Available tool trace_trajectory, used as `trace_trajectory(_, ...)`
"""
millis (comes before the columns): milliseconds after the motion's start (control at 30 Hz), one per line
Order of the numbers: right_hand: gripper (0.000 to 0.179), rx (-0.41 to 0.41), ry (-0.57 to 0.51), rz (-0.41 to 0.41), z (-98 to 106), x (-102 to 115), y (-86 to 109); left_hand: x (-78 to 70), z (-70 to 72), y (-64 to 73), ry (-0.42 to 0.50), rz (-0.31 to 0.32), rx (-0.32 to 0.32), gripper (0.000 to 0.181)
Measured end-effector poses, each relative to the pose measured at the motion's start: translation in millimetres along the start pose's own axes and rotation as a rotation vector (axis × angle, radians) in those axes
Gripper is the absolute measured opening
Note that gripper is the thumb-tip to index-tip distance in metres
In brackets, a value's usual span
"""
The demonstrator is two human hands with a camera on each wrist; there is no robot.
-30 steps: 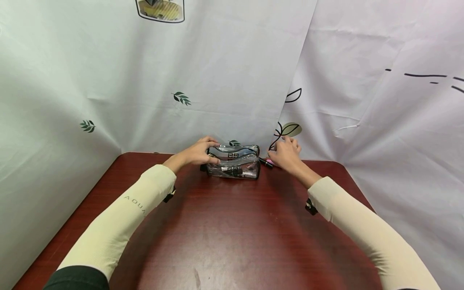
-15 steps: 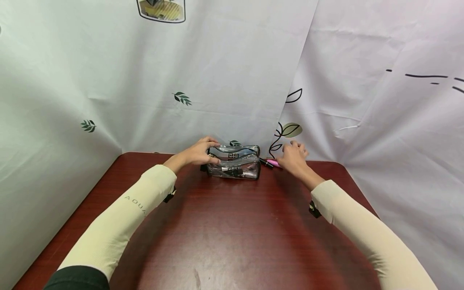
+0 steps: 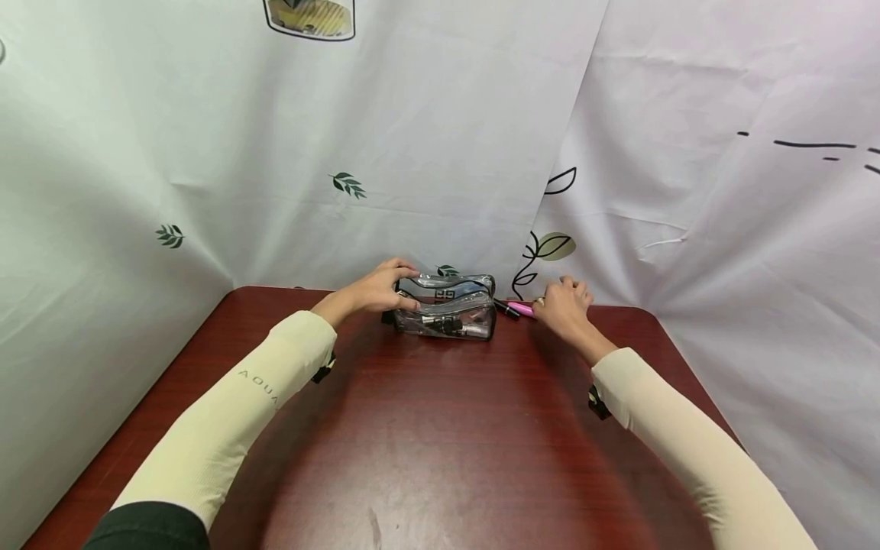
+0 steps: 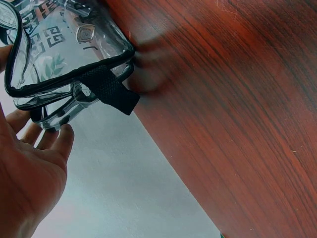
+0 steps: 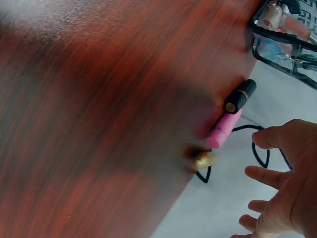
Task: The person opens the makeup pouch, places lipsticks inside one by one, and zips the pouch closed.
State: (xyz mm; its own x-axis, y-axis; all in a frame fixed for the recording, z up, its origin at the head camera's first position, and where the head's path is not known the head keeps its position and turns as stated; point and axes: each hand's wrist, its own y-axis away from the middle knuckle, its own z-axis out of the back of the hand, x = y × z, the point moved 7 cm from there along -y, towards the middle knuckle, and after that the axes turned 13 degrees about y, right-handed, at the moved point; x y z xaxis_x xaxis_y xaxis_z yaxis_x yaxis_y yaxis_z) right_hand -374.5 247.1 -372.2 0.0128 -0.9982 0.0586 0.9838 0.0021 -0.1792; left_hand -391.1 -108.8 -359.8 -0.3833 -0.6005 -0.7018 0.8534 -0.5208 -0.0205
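A clear toiletry bag with black piping [image 3: 445, 315] stands at the far edge of the table, small cosmetics showing through its side. My left hand [image 3: 376, 289] grips its left end, thumb on the near side and fingers over the far side; in the left wrist view a black tab [image 4: 110, 90] sticks out from that end. Right of the bag lie a black tube [image 5: 240, 96] and a pink tube [image 5: 225, 130], with a small gold-coloured item [image 5: 204, 159] beside them. Close by, my right hand [image 3: 565, 309] hovers with fingers apart and holds nothing visible.
The dark red wooden table [image 3: 426, 443] reaches back to a white printed curtain [image 3: 412, 153], which hangs right behind the bag and tubes. Another stretch of curtain [image 3: 777, 267] closes off the right side.
My right hand has moved to the right and slightly down, uncovering more of the pink tube. The left hand and the bag have stayed in place.
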Motion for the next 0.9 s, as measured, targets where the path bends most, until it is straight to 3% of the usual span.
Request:
trace_trajectory(500,0.019,0.079,-0.028,-0.063,-25.7,-13.8,-0.6,-0.5,0.1,-0.7,-0.013,-0.006,0.003,0.085)
trace_trajectory(533,0.020,0.065,-0.023,-0.058,-35.8,-20.4,-6.9,-0.5,0.2,-0.7,-0.013,-0.006,0.002,0.085)
trace_trajectory(900,0.021,0.062,0.012,-0.048,-32.6,-13.7,-1.3,-1.3,0.8,0.5,-0.011,-0.015,-0.005,0.086)
